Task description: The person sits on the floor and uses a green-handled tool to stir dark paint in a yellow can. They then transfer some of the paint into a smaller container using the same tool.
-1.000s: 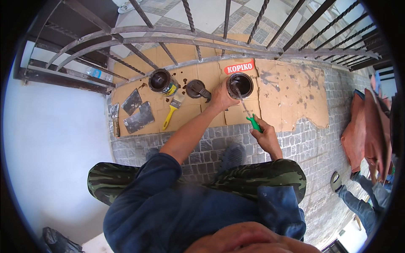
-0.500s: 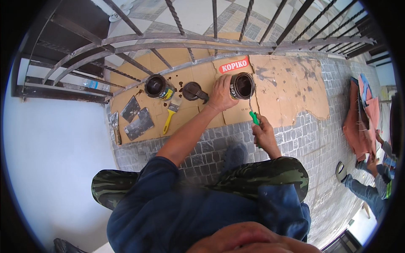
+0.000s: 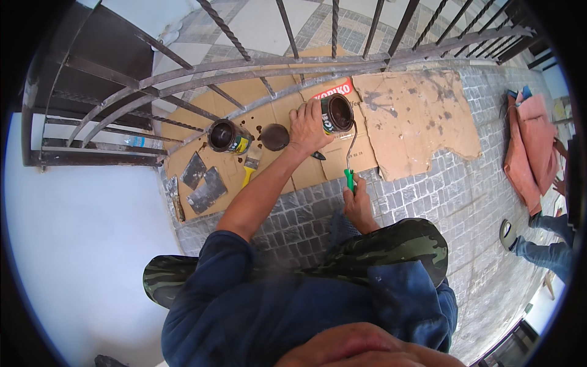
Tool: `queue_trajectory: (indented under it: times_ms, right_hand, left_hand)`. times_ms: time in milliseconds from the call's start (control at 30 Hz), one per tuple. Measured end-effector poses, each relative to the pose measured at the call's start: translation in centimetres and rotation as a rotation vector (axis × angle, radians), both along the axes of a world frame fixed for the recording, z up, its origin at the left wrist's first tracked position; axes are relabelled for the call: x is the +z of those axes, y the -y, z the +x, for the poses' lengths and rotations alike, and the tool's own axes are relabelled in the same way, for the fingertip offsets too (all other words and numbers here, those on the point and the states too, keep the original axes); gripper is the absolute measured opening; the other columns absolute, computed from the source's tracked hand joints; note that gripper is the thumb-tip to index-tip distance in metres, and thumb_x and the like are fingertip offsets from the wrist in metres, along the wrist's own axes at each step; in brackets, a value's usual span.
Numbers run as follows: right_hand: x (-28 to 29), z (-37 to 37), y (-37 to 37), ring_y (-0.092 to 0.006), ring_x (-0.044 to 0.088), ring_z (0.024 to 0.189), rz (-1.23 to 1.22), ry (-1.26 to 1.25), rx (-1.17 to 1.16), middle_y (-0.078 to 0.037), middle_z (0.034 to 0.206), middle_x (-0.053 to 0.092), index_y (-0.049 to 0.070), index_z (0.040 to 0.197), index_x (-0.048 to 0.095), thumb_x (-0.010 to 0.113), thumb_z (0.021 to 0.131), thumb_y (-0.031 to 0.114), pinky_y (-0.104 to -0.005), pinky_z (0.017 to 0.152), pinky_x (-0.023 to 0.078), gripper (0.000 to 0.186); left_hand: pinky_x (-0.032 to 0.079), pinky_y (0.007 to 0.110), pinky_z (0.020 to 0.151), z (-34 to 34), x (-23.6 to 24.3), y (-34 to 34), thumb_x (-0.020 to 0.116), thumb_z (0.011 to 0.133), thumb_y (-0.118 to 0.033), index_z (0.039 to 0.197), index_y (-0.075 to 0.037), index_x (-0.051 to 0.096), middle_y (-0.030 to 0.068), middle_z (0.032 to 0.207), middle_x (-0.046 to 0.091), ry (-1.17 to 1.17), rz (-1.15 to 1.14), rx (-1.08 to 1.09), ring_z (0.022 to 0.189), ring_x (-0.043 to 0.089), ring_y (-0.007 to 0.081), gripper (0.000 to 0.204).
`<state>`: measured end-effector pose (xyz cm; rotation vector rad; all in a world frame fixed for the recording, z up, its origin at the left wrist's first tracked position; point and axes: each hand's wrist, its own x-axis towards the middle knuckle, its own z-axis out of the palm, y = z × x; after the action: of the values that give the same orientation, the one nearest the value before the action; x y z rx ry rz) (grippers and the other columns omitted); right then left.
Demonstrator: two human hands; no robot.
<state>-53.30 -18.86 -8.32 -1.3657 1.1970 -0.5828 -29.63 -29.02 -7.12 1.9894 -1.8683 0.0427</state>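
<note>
My left hand (image 3: 307, 127) is closed around a paint can (image 3: 328, 122) with dark brown paint inside, its mouth tilted to the right. In my right hand (image 3: 359, 205) is the green handle of a paint roller (image 3: 349, 177). Its bent wire frame reaches up to the can's right rim, and the roller's head is hidden there. Left of my left hand lies a round, brown-stained lid (image 3: 275, 137), with a dark handle partly showing beyond my wrist. A second can (image 3: 224, 136) of dark paint stands further left, with a yellow-handled paintbrush (image 3: 249, 170) below it.
Flattened cardboard (image 3: 422, 122) with paint spots covers grey paving (image 3: 422, 199). Two stained flat plates (image 3: 208, 189) and a scraper-like tool (image 3: 175, 199) lie at its left. A curved metal railing (image 3: 257, 66) runs across the far side. At right, another person's hands hold reddish sheets (image 3: 529, 147).
My left hand has moved the paint can slightly away from me, over the red print on the cardboard. The roller's handle has come nearer to me and left, showing more of its wire.
</note>
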Motion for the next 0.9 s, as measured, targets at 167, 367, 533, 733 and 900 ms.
queue_trajectory:
  times_ms: [167,367,533,733,900]
  right_hand:
    - [1.8,0.5,2.8,-0.0410,0.065,0.073,-0.031,-0.072,0.029,-0.027,0.081,0.062,-0.001,0.141,0.040,0.053,0.101,0.012,-0.0483,0.065,0.047,0.044]
    - [4.3,-1.1,5.0,-0.0447,0.067,0.083,-0.091,-0.136,0.164,-0.032,0.090,0.065,-0.004,0.141,0.039,0.054,0.100,0.015,-0.0495,0.074,0.050,0.047]
    - [4.3,-1.2,4.4,-0.0527,0.065,0.093,-0.054,-0.122,0.127,-0.038,0.100,0.064,-0.005,0.140,0.040,0.055,0.099,0.017,-0.0535,0.080,0.049,0.049]
    - [4.7,-1.4,5.9,-0.0533,0.064,0.098,-0.070,-0.189,0.215,-0.038,0.101,0.064,0.000,0.144,0.040,0.057,0.099,0.019,-0.0533,0.081,0.050,0.052]
    - [5.2,-1.8,5.4,-0.0498,0.066,0.098,-0.100,-0.202,0.332,-0.035,0.101,0.066,0.003,0.144,0.043,0.062,0.097,0.019,-0.0494,0.083,0.051,0.053]
  left_hand:
    - [0.034,0.049,0.101,-0.1,-0.4,-0.1,0.089,0.059,-0.033,0.139,0.001,0.039,0.0179,0.135,0.053,-0.036,-0.091,-0.019,0.124,0.052,0.0342,0.101]
    - [0.036,0.048,0.098,0.2,0.0,0.1,0.089,0.058,-0.034,0.135,-0.001,0.040,0.0169,0.126,0.057,-0.078,-0.056,0.072,0.116,0.056,0.0344,0.097]
    - [0.038,0.048,0.097,0.1,0.4,-0.3,0.090,0.058,-0.034,0.135,-0.001,0.041,0.0182,0.124,0.058,-0.110,-0.048,0.088,0.114,0.058,0.0353,0.097]
    - [0.039,0.050,0.098,-0.5,-0.1,-0.7,0.089,0.058,-0.035,0.136,0.000,0.040,0.0207,0.124,0.059,-0.157,-0.129,0.087,0.116,0.058,0.0370,0.099]
    - [0.039,0.051,0.100,-0.3,-0.5,-0.6,0.089,0.060,-0.036,0.137,0.001,0.039,0.0226,0.119,0.061,-0.252,-0.083,0.105,0.114,0.059,0.0384,0.099]
